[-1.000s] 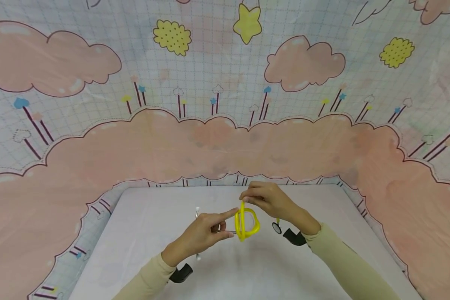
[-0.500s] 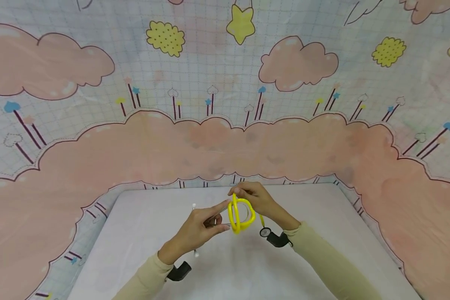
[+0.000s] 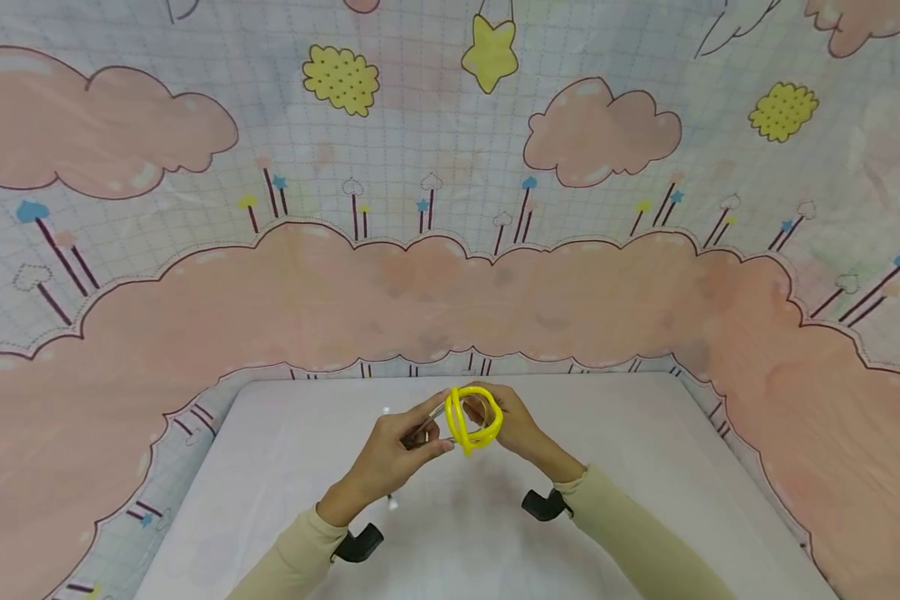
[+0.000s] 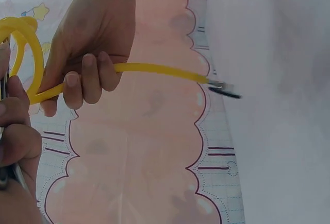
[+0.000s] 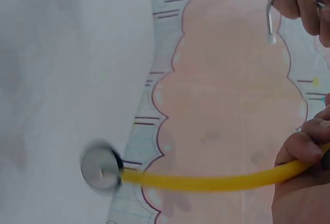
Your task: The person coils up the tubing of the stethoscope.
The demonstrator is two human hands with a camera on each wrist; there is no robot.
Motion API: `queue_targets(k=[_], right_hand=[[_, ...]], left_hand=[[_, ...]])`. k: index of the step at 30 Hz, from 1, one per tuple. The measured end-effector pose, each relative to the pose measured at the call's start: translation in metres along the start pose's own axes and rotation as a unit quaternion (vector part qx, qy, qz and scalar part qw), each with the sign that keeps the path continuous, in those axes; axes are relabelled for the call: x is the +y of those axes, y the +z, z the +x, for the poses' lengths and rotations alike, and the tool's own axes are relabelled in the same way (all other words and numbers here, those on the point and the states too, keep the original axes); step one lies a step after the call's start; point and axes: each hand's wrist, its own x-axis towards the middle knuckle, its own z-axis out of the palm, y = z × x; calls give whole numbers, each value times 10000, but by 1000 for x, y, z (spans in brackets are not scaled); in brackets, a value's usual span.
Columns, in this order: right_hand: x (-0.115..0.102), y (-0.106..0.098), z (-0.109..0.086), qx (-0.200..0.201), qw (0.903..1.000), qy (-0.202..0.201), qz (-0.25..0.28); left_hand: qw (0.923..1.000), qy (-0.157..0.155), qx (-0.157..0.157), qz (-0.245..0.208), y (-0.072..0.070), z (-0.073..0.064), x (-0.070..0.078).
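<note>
Both hands hold a stethoscope with yellow tubing (image 3: pixel 499 415) above the white table. My left hand (image 3: pixel 397 446) grips its metal ear tubes, whose white ear tip (image 3: pixel 392 503) sticks out below that hand. Loops of the tubing circle the tubes just past the left fingertips. My right hand (image 3: pixel 523 427), partly behind the loops, has its fingers curled round the tubing, as the left wrist view shows. From this hand the free end of the tubing (image 5: pixel 216 183) runs out to the round metal chest piece (image 5: pixel 100 167), blurred in the right wrist view and hidden in the head view.
The white table (image 3: pixel 450 533) lies under the hands. A cloth backdrop (image 3: pixel 435 292) with pink clouds and stars rises behind its far edge. Black wrist-worn pieces (image 3: pixel 358 543) stick out below both sleeves.
My right hand has moved left and slightly down, ending partly behind the yellow loops. The loops have shifted left and up. The chest piece has gone out of sight in the head view.
</note>
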Motion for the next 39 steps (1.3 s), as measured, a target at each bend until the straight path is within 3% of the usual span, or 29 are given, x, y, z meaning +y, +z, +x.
queue_targets(k=[7,12,15,18,21,29,33,39], right_hand=[[7,5,-6,55,9982,583,115],[8,7,-11,33,9952,867,445],[10,8,-16,-64,9944,906,531],[14,11,-20,-200,9939,947,536],[16,15,-23,-316,9936,980,472],[20,21,-30,-372,9934,1060,214],[22,21,-37,-391,9927,1143,-9],[24,21,-45,-421,9955,723,-451]], left_hand=[[9992,-310,231,108,-2,-2,-6],[9982,-413,426,47,-8,5,12],[9981,-323,529,-38,-13,9,23],[9968,-329,722,-43,-18,11,27],[9951,-432,884,-6,-21,11,24],[9920,-578,1081,292,-21,2,-6],[9912,-594,1125,354,-23,0,-8],[9903,-810,1041,439,-24,-3,-9]])
